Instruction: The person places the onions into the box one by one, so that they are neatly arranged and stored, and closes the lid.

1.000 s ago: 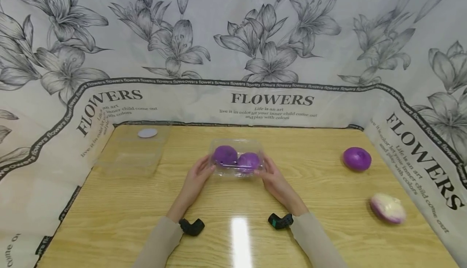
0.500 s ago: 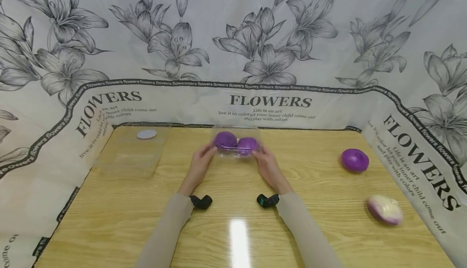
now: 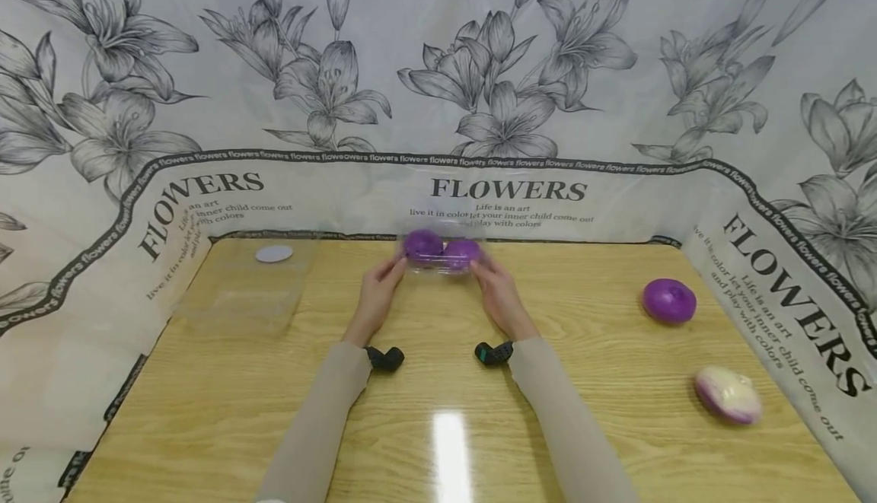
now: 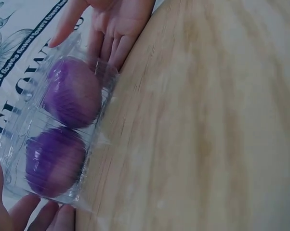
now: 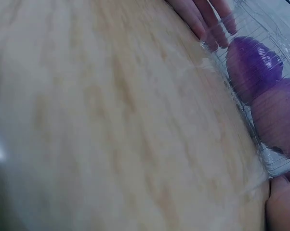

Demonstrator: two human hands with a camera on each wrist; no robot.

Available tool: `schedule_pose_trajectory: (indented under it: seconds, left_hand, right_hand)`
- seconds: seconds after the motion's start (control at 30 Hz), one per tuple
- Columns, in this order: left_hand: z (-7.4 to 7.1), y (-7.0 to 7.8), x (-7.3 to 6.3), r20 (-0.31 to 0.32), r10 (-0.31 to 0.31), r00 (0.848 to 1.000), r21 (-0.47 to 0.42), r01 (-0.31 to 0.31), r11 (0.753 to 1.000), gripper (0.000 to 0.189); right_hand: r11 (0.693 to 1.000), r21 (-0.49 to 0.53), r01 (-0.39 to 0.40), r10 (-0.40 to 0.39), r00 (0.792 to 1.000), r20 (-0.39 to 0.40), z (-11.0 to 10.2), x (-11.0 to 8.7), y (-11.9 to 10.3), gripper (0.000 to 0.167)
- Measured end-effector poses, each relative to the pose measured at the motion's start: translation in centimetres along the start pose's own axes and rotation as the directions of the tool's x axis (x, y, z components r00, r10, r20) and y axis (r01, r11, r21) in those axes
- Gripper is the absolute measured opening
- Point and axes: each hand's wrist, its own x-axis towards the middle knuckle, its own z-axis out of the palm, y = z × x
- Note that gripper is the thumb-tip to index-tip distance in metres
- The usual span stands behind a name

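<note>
Near the back edge of the table, a clear plastic clamshell box [image 3: 444, 262] is held by both hands. Two round purple onion-like vegetables [image 4: 73, 91] lie side by side inside it. The left hand [image 3: 377, 295] grips the box's left end, thumb in front. At the right end, the right hand [image 3: 502, 295] grips it the same way. The left wrist view shows fingers at both ends of the box; the right wrist view shows part of the box, its far side cut off by the frame.
A second clear plastic container [image 3: 253, 286] with a white oval label [image 3: 274, 253] sits at the back left. On the right lie a purple onion-like vegetable [image 3: 669, 300] and a purple-and-cream one [image 3: 728, 394]. A flower-printed cloth [image 3: 507, 119] walls the table's back and sides.
Both hands have carried the box with its two purple vegetables away from the person, to the table's back edge. The other vegetables and the left container stay put.
</note>
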Motion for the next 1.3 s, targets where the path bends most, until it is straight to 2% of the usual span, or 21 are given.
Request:
schedule_pose_trajectory:
  seconds: [0.23, 0.37, 0.5, 0.83, 1.0, 1.13, 1.23, 1.3]
  left_hand:
    - [-0.3, 0.4, 0.4, 0.024, -0.055, 0.998, 0.038, 0.054, 0.998, 0.065]
    - [-0.3, 0.6, 0.5, 0.027, -0.082, 0.996, 0.05, 0.081, 0.995, 0.068]
    - [-0.3, 0.6, 0.5, 0.03, -0.088, 0.996, 0.056, 0.087, 0.995, 0.07]
    - [-0.3, 0.5, 0.7, 0.029, -0.093, 0.995, 0.051, 0.092, 0.994, 0.073]
    - [-0.2, 0.5, 0.3, 0.021, -0.086, 0.996, 0.047, 0.085, 0.995, 0.071]
    - [-0.1, 0.4, 0.1, 0.012, -0.081, 0.997, -0.086, 0.082, 0.993, 0.062]
    - [0.0, 0.5, -0.1, -0.001, -0.095, 0.995, -0.248, 0.092, 0.964, 0.057]
    - [-0.1, 0.8, -0.4, -0.005, -0.122, 0.993, -0.285, 0.115, 0.952, 0.055]
  right_hand:
    - [0.999, -0.012, -0.042, 0.042, 0.997, -0.06, 0.2, 0.3, -0.2, 0.064]
    - [0.996, -0.059, -0.062, 0.057, 0.994, -0.09, 0.3, 0.2, -0.2, 0.065]
    - [0.991, -0.117, -0.066, 0.054, 0.993, -0.101, 0.3, 0.1, -0.2, 0.065]
    - [0.989, -0.144, -0.036, 0.016, 0.99, -0.139, 0.5, -0.1, 0.2, 0.061]
    - [0.975, -0.219, -0.045, 0.003, 0.982, -0.19, 0.7, -0.6, 0.5, 0.063]
    - [0.964, -0.261, -0.054, -0.014, 0.967, -0.254, 1.0, -0.9, 0.6, 0.066]
    - [0.974, -0.22, -0.048, -0.024, 0.949, -0.316, 1.5, -1.2, 0.5, 0.066]
    - [0.985, -0.166, -0.051, -0.016, 0.924, -0.381, 2.1, -1.6, 0.3, 0.06]
